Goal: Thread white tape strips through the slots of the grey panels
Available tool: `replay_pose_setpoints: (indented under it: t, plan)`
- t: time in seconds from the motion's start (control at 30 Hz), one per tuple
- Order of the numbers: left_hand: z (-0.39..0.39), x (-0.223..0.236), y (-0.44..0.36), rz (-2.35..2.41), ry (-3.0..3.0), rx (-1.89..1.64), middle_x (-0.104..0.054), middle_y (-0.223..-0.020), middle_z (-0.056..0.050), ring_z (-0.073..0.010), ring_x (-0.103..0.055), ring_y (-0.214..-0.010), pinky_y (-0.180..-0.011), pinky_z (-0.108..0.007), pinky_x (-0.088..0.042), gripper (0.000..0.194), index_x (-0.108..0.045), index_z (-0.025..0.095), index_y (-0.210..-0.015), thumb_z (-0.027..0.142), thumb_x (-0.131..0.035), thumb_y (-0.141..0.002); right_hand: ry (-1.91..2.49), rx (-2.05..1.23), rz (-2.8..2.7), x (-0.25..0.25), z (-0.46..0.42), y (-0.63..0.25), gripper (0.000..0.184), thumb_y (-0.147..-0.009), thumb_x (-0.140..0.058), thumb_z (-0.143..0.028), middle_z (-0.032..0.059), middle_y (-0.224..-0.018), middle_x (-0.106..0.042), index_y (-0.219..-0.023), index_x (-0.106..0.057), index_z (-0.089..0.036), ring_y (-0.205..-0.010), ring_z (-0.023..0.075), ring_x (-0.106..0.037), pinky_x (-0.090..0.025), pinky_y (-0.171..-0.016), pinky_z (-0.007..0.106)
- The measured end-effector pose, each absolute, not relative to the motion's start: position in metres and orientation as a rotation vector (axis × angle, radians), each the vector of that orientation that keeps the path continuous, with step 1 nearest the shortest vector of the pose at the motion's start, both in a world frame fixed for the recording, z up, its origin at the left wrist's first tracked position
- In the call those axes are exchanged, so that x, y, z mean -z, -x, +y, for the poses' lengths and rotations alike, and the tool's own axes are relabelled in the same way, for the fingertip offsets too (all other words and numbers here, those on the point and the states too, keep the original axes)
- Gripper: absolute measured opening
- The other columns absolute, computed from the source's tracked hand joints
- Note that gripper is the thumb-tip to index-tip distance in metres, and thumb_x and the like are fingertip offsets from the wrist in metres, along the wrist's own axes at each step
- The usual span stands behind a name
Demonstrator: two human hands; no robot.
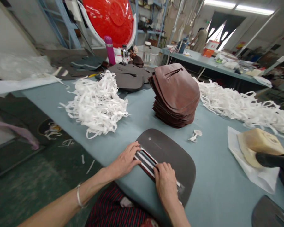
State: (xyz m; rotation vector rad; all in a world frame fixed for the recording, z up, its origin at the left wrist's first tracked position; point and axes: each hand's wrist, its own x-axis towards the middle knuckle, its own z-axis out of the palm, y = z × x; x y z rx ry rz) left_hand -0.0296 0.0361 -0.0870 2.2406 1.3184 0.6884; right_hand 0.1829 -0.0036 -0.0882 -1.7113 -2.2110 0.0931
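A dark grey rounded leather panel (177,154) lies flat near the table's front edge. A long slot in it is bordered by white tape strips (145,158) and dark red-brown edging. My left hand (126,160) grips the slot's left end, thumb and fingers bent onto the edging. Farther along, my right hand (166,179) presses on the slot's right part with curled fingers, covering some of the tape. What lies beneath both sets of fingertips is hidden. Behind the panel stands a stack of brown leather panels (177,88), the top one with a slit.
White tape strips form a heap (97,104) at left and a long pile (246,104) at right. A yellowish block (261,143) with a black handle-like part rests on white paper. A scrap (195,135), purple bottle (109,50) and grey panels (126,75) share the table. A person (200,39) stands far behind.
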Motion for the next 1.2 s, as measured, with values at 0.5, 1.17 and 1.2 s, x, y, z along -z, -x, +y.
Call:
replay_pose_setpoints:
  t: [0.5,1.17,1.2]
  plan:
    - [0.033,0.096,0.032,1.273,-2.469,-0.746,-0.051,-0.129,-0.012,-0.0241,-0.040,-0.131,-0.104,-0.045,-0.044,0.020,-0.060,0.018,-0.107,0.021,-0.053,-0.088,1.476,0.104,-2.508,0.092,0.005,-0.138,0.023,-0.088,-0.044,-0.007,0.0106,-0.093,-0.057,-0.105,-0.060,-0.011,-0.082,0.0229,-0.048,-0.043,-0.069,0.036]
    - [0.022,0.104,0.024,1.158,-2.667,-0.622,-0.060,-0.118,-0.011,-0.0194,-0.051,-0.118,-0.105,-0.043,-0.042,0.030,-0.054,0.013,-0.119,0.011,-0.039,-0.093,1.433,-0.021,-2.463,0.087,-0.079,-0.261,0.027,-0.089,-0.037,-0.008,0.0119,-0.094,-0.057,-0.103,-0.060,-0.012,-0.089,0.0235,-0.048,-0.043,-0.079,0.042]
    - [0.022,0.104,0.024,1.157,-2.670,-0.615,-0.059,-0.119,-0.011,-0.0195,-0.051,-0.118,-0.105,-0.044,-0.042,0.031,-0.054,0.014,-0.120,0.011,-0.039,-0.093,1.477,-0.040,-2.442,0.085,-0.074,-0.256,0.024,-0.088,-0.038,-0.008,0.0105,-0.090,-0.056,-0.095,-0.061,-0.013,-0.085,0.0224,-0.048,-0.043,-0.077,0.040]
